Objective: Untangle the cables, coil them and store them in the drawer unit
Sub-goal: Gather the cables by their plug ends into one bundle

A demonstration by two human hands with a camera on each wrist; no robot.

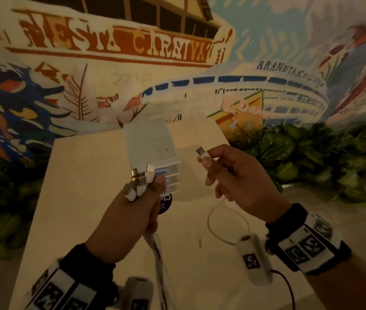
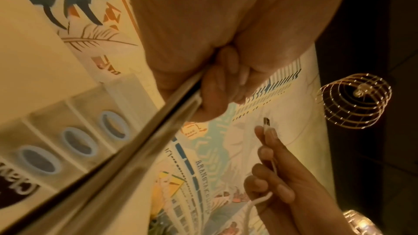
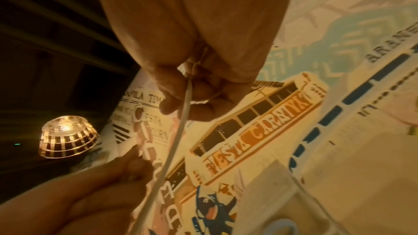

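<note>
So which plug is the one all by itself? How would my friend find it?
Start at the pale table with the clear drawer unit on it. Just right of the drawers, the right hand pinches one white cable, its single metal plug poking up. The left hand grips a whole bunch of plugs; this one stands alone.

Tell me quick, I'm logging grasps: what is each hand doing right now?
Left hand: closed around a bunch of cable ends, plugs sticking up.
Right hand: closed on a single white cable, plug end up.
</note>
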